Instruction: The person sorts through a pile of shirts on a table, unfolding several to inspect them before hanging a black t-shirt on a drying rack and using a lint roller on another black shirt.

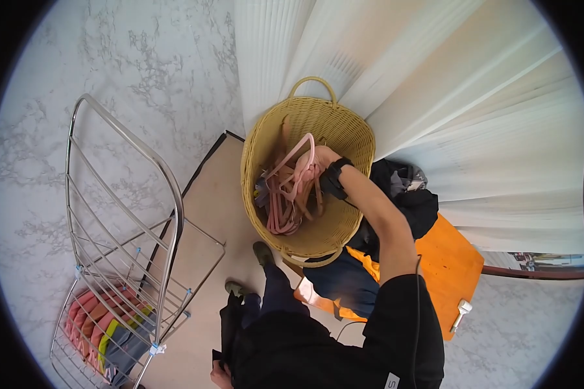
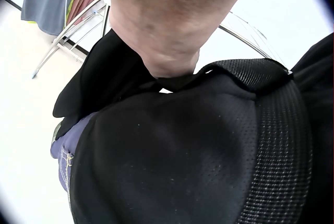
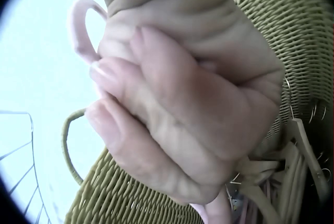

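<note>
My right hand [image 1: 313,163] reaches into a tall yellow wicker basket [image 1: 258,133] and grips a pink clothes hanger [image 1: 312,141]. In the right wrist view the fingers [image 3: 167,86] curl tightly round it, and one pink end of the hanger [image 3: 78,33] sticks out past the wrist. More pink and tan hangers [image 1: 279,217] lie heaped in the basket below that hand. At the bottom of the head view my left hand [image 1: 221,375] is by a black cloth [image 1: 230,324] that hangs down. The left wrist view shows this hand [image 2: 167,41] holding the cloth, its fingertips hidden.
A metal drying rack [image 1: 169,175] stands at the left, with pink, yellow-green and grey clothes [image 1: 110,318] on its lower part. Right of the basket are dark clothes [image 1: 415,207] and an orange board [image 1: 457,259] with a white object [image 1: 461,314]. White curtains [image 1: 435,110] hang behind.
</note>
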Demonstrator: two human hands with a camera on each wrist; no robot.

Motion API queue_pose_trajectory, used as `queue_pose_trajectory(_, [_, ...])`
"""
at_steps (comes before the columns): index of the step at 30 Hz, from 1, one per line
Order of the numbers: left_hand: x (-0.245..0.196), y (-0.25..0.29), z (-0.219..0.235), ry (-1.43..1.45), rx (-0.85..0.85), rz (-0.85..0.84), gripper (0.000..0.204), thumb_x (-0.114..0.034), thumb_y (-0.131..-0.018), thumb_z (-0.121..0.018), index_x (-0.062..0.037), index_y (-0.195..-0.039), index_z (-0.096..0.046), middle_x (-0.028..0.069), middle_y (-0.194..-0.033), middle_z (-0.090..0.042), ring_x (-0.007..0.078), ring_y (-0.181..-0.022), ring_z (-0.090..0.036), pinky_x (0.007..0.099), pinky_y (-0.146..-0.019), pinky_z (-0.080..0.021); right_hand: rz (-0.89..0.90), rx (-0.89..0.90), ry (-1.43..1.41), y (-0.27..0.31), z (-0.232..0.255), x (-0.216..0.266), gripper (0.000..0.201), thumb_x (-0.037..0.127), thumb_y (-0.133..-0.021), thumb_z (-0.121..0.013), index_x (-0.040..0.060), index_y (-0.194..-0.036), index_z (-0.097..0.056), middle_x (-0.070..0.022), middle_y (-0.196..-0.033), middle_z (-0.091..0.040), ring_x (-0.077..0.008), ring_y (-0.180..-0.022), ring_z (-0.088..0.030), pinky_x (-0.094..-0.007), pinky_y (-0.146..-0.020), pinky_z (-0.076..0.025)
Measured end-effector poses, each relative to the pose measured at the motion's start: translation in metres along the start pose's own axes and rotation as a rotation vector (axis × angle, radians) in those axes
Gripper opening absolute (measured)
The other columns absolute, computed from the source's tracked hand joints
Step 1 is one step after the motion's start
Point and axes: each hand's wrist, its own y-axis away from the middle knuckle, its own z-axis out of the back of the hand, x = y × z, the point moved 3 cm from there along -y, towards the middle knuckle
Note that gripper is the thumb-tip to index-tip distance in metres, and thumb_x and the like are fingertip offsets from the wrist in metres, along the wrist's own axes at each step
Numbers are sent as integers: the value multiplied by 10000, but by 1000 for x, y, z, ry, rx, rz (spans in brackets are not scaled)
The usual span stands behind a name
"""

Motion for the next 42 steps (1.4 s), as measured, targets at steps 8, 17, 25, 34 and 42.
queue_pose_trajectory(8, [-21, -5, 5, 42, -10, -35, 229, -262, -863, -564, -34, -860, -584, 218, -605, -562, 439, -582, -581, 484, -535, -438, -154, -190, -365, -73, 30, -34, 409, 243, -935, -535, 163, -559, -395, 73, -462, -345, -56, -338, -256, -203, -331, -216])
queue_pose_trajectory(17, [2, -15, 1, -10, 0, -28, 185, -217, -858, -576, -35, -890, -578, 221, -612, -565, 443, -590, -581, 485, -536, -432, 168, -264, 226, 87, -70, -21, 303, 297, -979, -506, 61, -1015, -694, 77, -476, -381, -66, -351, -301, -250, -342, -263])
queue_pose_trajectory(25, [-65, -66, 64, 106, -61, -354, 59, -66, -805, -606, -39, -843, -570, 217, -677, -587, 423, -640, -596, 488, -575, -445, 710, -897, 7, 209, -273, -73, 350, 283, -998, -549, -31, -1080, -677, 59, -486, -419, -33, -404, -365, -215, -370, -261])
queue_pose_trajectory(34, [-190, -64, 180, 347, -322, -1192, 254, -118, -693, -659, -22, -926, -632, 132, -790, -565, 339, -648, -545, 392, -545, -417, 1274, -1320, -426, 91, -511, -54, 307, 183, -1025, -469, -28, -1168, -639, -10, -637, -595, -23, -454, -390, -196, -428, -276])
queue_pose_trajectory(42, [-249, -53, 262, 643, -701, -1239, 284, -131, -721, -611, -34, -985, -647, 122, -789, -567, 287, -660, -582, 364, -564, -428, 1612, -1773, -82, 52, -563, 1, 262, 154, -1010, -491, -21, -1088, -670, 13, -539, -515, -46, -467, -461, -220, -442, -337])
